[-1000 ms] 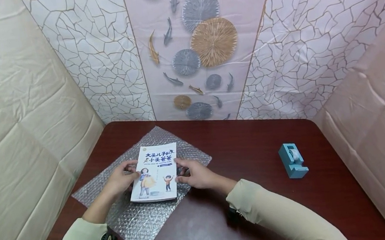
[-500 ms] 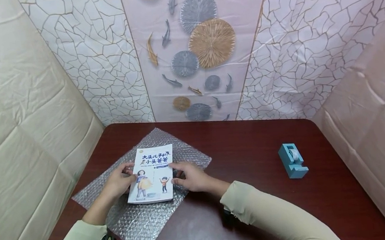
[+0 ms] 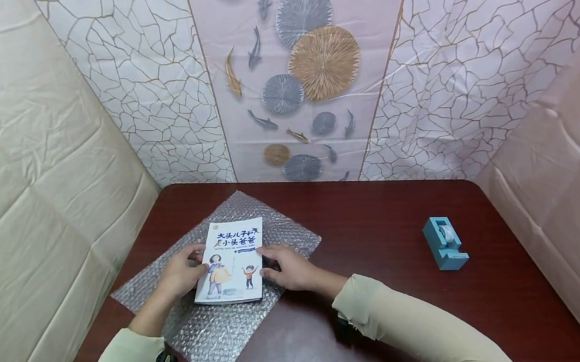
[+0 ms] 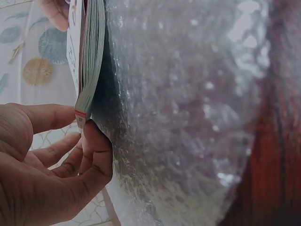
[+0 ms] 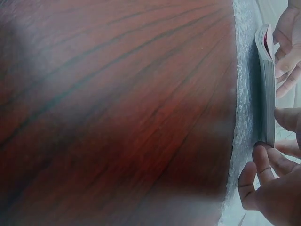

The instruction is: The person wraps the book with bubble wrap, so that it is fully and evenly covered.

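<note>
A white paperback book (image 3: pixel 237 269) with blue lettering and cartoon figures is held cover up, over a sheet of bubble wrap (image 3: pixel 213 339). My left hand (image 3: pixel 180 273) pinches its left edge, thumb on the cover and fingers underneath. On the opposite edge my right hand (image 3: pixel 290 268) grips the book the same way. In the left wrist view, the page block (image 4: pixel 94 52) stands a little apart from the wrap. The right wrist view shows the book (image 5: pixel 268 94) between both hands, with a dark gap beside the wrap. The book's underside is hidden.
A blue tape dispenser (image 3: pixel 445 244) with a roll of clear tape stands at the right of the dark red wooden table (image 3: pixel 369 226). Padded cream panels (image 3: pixel 31 190) rise at both sides, and a patterned cloth (image 3: pixel 163 88) hangs behind.
Both hands and the book have shifted slightly left, with the right hand moving in along with it. The bubble wrap and tape dispenser stay where they were.
</note>
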A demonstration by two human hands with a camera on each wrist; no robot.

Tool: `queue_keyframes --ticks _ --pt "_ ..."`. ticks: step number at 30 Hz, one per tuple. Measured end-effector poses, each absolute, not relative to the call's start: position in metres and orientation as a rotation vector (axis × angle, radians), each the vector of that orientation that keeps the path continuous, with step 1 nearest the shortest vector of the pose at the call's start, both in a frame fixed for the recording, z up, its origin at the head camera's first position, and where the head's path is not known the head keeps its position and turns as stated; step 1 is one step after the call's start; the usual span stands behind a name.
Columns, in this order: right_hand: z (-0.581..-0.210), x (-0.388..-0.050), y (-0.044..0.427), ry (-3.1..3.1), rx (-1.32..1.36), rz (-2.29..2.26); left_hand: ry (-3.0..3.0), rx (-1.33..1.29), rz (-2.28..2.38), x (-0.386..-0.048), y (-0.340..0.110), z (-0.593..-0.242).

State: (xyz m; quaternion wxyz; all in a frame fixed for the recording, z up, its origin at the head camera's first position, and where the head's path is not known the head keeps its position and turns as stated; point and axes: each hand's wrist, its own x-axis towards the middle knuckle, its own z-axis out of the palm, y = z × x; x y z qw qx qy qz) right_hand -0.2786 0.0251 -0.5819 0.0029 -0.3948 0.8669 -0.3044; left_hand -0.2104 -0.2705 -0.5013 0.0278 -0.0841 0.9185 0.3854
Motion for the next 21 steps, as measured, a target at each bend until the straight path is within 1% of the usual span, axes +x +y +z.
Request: queue_keyframes --ticks 2,5,6,10,21 --pt "-0.577 -0.276 0.026 2.723 -1.242 -0.933 2.83 -0.265 1.181 -0.211 -0.269 -0.501" --pt "-0.549 -0.262 0.028 2.672 -1.201 -0.957 2.826 -0.267 1.173 -0.211 -0.268 -0.501" --pt "-0.547 -0.262 0.028 2.641 -1.179 -0.992 2.827 -0.266 1.169 -0.211 -0.267 -0.502" --pt "-0.519 -0.248 0.028 2.611 -1.129 -0.984 2.836 -0.254 1.159 -0.212 -0.266 -0.501" --pt "-0.514 -0.245 0.03 2.613 -1.065 -0.937 2.837 -0.249 1.147 -0.212 -0.263 -0.5"
